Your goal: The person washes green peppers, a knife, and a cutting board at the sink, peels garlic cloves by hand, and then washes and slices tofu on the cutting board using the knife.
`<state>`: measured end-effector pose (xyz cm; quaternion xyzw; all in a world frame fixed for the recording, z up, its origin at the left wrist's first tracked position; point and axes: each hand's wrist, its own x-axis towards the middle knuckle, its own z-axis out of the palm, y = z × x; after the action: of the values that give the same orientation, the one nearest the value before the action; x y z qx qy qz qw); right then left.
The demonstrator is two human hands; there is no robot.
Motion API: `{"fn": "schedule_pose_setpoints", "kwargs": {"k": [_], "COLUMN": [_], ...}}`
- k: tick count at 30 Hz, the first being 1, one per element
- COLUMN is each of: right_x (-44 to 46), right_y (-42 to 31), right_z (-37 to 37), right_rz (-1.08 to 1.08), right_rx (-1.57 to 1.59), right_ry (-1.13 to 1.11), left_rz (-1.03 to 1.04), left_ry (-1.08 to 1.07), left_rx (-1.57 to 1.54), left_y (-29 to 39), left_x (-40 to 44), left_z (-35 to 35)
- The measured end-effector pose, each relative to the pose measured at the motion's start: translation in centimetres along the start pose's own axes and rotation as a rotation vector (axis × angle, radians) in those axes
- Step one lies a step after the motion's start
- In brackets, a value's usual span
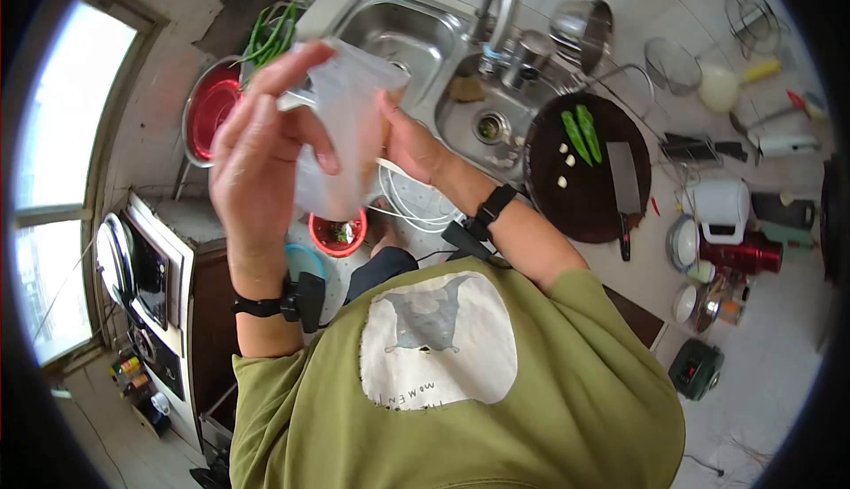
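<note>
A thin translucent plastic bag (350,99) hangs in front of my chest, between my two hands. My right hand (412,139) is closed on its right side, thumb pressed against the plastic; the other fingers are partly hidden behind the bag. At the bag's left, my left hand (266,139) is raised with fingers and thumb spread apart. Its index finger and thumb overlap the plastic in view; whether they touch it I cannot tell. What the bag contains, if anything, is not clear. A red bin (356,243) with scraps in it stands on the floor below.
Ahead is a double-bowl steel sink (350,21) with a faucet (506,11). To the right, a round dark cutting board (553,197) bears green peppers (583,135), garlic cloves (569,160) and a cleaver (624,179). A red basin (208,108) and a stove (146,267) are at left.
</note>
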<state>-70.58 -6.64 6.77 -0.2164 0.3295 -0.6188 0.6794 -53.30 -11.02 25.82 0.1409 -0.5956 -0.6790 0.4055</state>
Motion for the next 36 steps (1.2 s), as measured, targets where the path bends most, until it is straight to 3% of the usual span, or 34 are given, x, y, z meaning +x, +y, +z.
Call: {"fn": "schedule_pose_setpoints", "kwargs": {"k": [1, 3, 4, 5, 6, 7, 10, 11, 14, 15, 17, 19, 21, 23, 25, 27, 29, 32, 35, 36], "right_x": [-1.5, -4.8, -6.8, -8.7, -10.6, -12.3, -15.0, -15.6, -15.9, -15.3, -14.4, -13.6, -13.0, -11.5, -9.9, -8.8, -7.7, -6.6, -5.9, -5.9], "right_y": [-0.3, 0.4, 0.4, -0.1, -0.6, -1.3, -1.1, -1.1, -0.2, 0.4, 1.3, 1.3, 0.5, 0.3, 0.6, 1.1, 2.6, 2.6, 3.2, 3.4], "right_z": [-1.1, -6.1, -9.1, -10.1, -11.1, -10.9, -14.5, -15.1, -15.8, -15.9, -16.9, -17.9, -18.1, -17.7, -17.8, -18.7, -19.6, -18.7, -19.7, -20.0], "right_rz": [-0.093, -0.109, -0.101, -0.071, -0.038, 0.014, 0.011, 0.021, 0.021, -0.031, -0.077, -0.081, -0.007, 0.049, 0.104, 0.218, 0.188, 0.163, 0.143, 0.151], "right_rx": [0.080, 0.044, -0.204, -0.224, -0.239, -0.025, -0.016, -0.014, -0.139, -0.084, -0.034, -0.225, -0.208, -0.190, -0.392, -0.525, -0.234, -0.067, 0.130, 0.235], "right_ry": [-0.068, 0.027, 0.122, 0.235, 0.348, 0.481, 0.523, 0.523, 0.443, 0.458, 0.487, 0.586, 0.578, 0.574, 0.650, 0.686, 0.743, 0.748, 0.763, 0.774], "left_rz": [-0.046, -0.176, -0.230, -0.284, -0.364, -0.383, -0.530, -0.591, -0.934, -0.925, -1.015, -0.964, -0.911, -0.982, -1.010, -0.764, -0.793, -0.857, -0.902, -0.983], "left_ry": [-0.037, -0.099, -0.109, -0.115, -0.057, -0.015, 0.060, -0.018, -0.129, -0.204, -0.126, -0.054, 0.030, 0.140, 0.195, 0.135, 0.175, 0.172, 0.179, 0.182], "left_rx": [-0.047, -0.193, -0.152, -0.110, -0.074, -0.013, 0.280, 0.290, -0.016, -0.098, -0.414, -0.554, -0.675, -0.802, -0.939, -0.885, -0.826, -1.040, -1.187, -1.078], "left_y": [-1.5, -4.6, -6.1, -7.8, -10.0, -12.9, -21.5, -24.3, -29.6, -28.7, -32.2, -32.8, -34.1, -37.2, -38.2, -40.2, -35.6, -43.4, -46.1, -45.0], "left_x": [-0.5, -0.8, -0.8, -0.6, -0.6, -0.7, -2.1, -2.7, -3.1, -2.7, -2.0, -1.8, -2.1, -1.9, -2.0, -3.3, -2.4, -3.0, -3.7, -3.7], "left_z": [1.6, 4.0, 4.6, 4.8, 4.5, 3.8, 2.6, 3.2, 6.7, 8.7, 10.1, 10.8, 10.3, 9.1, 7.5, 5.6, 5.3, 3.2, 2.5, 2.5]}}
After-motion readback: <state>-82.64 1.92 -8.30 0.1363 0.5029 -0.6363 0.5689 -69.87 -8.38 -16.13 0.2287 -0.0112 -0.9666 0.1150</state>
